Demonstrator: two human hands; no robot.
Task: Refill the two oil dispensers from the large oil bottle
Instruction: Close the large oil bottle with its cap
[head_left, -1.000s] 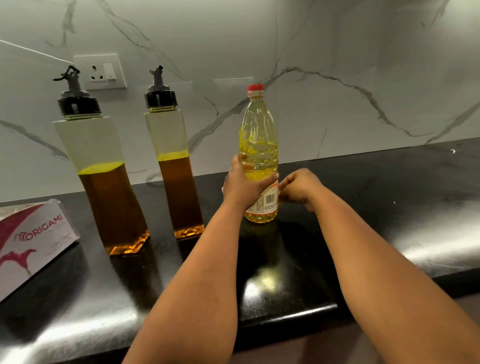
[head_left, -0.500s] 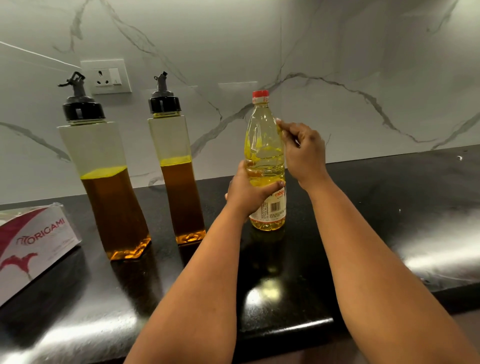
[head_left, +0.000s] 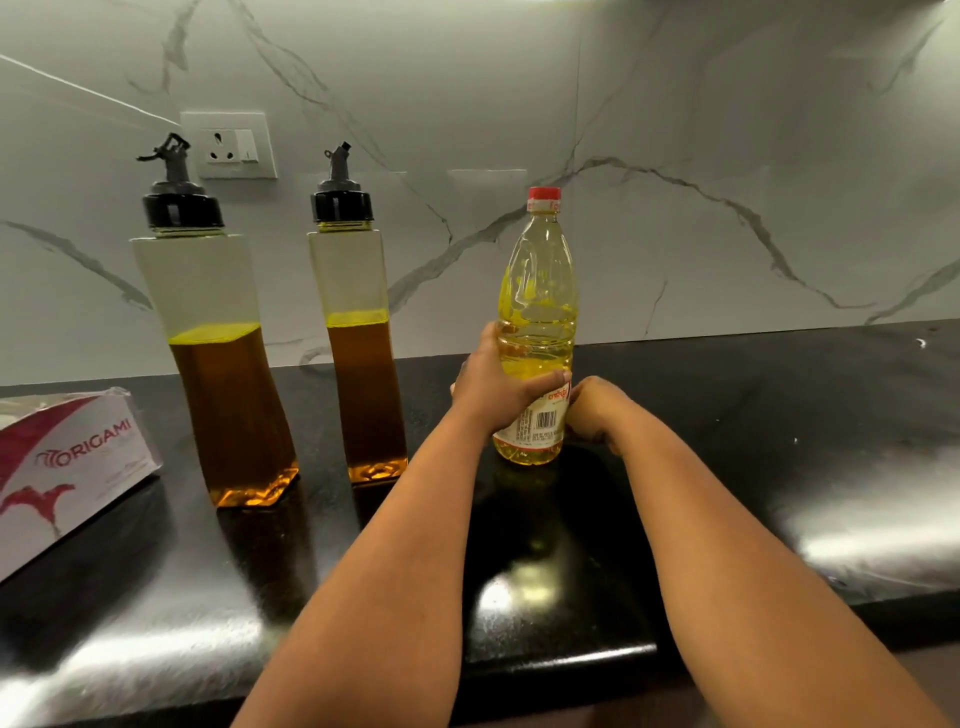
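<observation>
Left hand (head_left: 496, 392) grips oil bottle (head_left: 537, 332) mid-body; right hand (head_left: 597, 410) curled at bottle's 3 o'clock, hold unclear; dispensers at 9 o'clock.

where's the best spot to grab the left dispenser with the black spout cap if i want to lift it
Grip the tall clear square-sided dispenser around its narrowed mid-body, about at the oil line, coming from the front with one hand. It stands upright on the black countertop, apart from its twin, so fingers should fit round both sides. The black spout cap probably only twists.
</observation>
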